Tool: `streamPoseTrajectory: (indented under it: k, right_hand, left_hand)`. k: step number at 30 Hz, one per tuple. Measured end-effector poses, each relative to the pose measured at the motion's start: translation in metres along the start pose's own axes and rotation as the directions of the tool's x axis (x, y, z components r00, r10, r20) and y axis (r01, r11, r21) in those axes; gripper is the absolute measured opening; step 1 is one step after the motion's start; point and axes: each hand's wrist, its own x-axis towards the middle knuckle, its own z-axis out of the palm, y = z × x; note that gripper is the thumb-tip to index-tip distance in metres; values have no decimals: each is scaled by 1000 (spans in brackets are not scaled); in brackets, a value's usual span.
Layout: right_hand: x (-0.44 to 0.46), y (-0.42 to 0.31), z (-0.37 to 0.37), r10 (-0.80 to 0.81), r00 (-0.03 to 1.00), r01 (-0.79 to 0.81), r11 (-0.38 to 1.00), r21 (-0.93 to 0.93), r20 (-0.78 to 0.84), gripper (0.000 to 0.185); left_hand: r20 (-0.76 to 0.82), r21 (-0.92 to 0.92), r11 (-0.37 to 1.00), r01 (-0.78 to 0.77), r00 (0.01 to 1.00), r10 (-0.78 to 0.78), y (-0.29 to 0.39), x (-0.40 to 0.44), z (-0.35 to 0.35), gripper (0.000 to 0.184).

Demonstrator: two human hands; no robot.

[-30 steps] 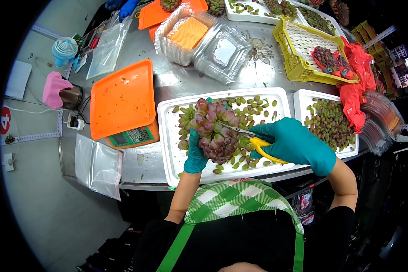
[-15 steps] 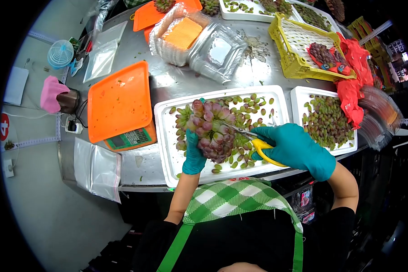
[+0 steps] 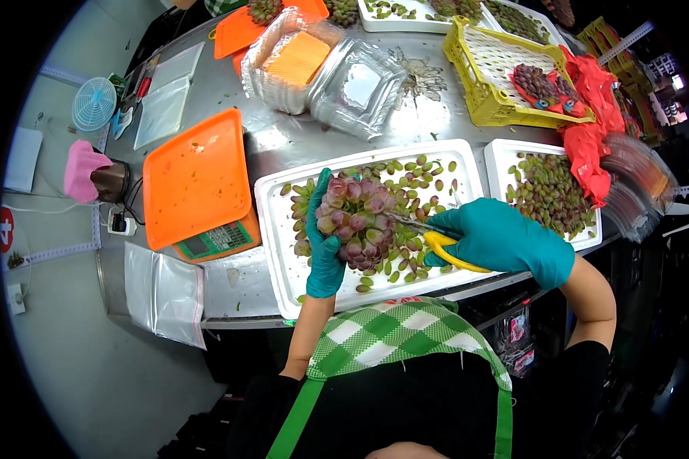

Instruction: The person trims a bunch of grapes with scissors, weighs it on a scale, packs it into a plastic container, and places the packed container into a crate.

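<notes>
A bunch of purple-red grapes (image 3: 357, 222) is held above a white foam tray (image 3: 272, 252). My left hand (image 3: 325, 256), in a teal glove, grips the bunch from its left side, thumb in front and fingers up along the edge. My right hand (image 3: 505, 239), gloved alike, is closed around yellow-handled scissors (image 3: 453, 258). The blades point left and reach the right side of the bunch; whether they touch a stem I cannot tell. Loose green and reddish grapes (image 3: 419, 180) lie in the tray around and behind the bunch.
Left of the tray stands an orange scale (image 3: 199, 176). Clear plastic boxes (image 3: 360, 84) sit behind, and a yellow crate (image 3: 482, 92) holds bagged grapes at the back right. A second foam tray of loose grapes (image 3: 547, 191) is on the right. Plastic bags (image 3: 164, 287) overhang the front-left edge.
The bunch has turned in my left hand, whose fingers now show along its left side. The scissors stay at its right side. The whole view has shifted slightly.
</notes>
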Motion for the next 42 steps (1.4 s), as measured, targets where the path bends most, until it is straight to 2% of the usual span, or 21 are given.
streamPoseTrajectory:
  k: [5,12,18,21,24,25,28,29,32,35,38,42]
  right_hand:
    - [2,-2,3,-25,994,14,994,-112,-104,39]
    - [7,1,6,-89,981,50,975,-217,-171,34]
    - [8,1,9,-130,947,63,972,-226,-295,33]
    - [4,2,8,-148,895,74,980,-187,-422,38]
    - [-1,-6,3,-16,962,13,1000,-10,-273,36]
    - [-1,-5,6,-63,959,86,994,71,-275,42]
    - [0,-5,12,-115,970,154,973,174,-214,43]
    - [0,-5,13,-129,975,161,972,171,-183,44]
    - [2,-11,5,-105,994,97,984,149,42,45]
    - [4,-9,7,-109,991,96,982,161,73,44]
    - [4,-13,3,-46,992,18,974,226,118,43]
    - [3,-8,8,-65,996,42,954,298,67,38]
  left_hand:
    - [-2,-16,1000,19,1000,-19,1,1,1,94]
    - [-16,-38,999,17,1000,-17,-11,0,-13,89]
    - [-61,-255,950,181,977,-202,-33,-9,-33,81]
    - [110,-516,824,235,972,-208,-33,-4,-25,78]
    - [161,-556,792,254,967,-197,-32,1,-16,77]
    - [153,-526,815,243,970,-190,-31,2,-14,77]
    - [140,-455,861,225,974,-180,-28,4,-7,76]
    - [139,-444,868,221,974,-177,-27,3,-6,76]
    - [135,-418,884,211,976,-169,-26,4,-4,75]
    - [129,-434,868,242,970,-206,-28,2,-6,75]
    - [136,-435,863,255,967,-217,-31,2,-10,75]
    - [134,-444,855,267,964,-231,-32,0,-13,74]
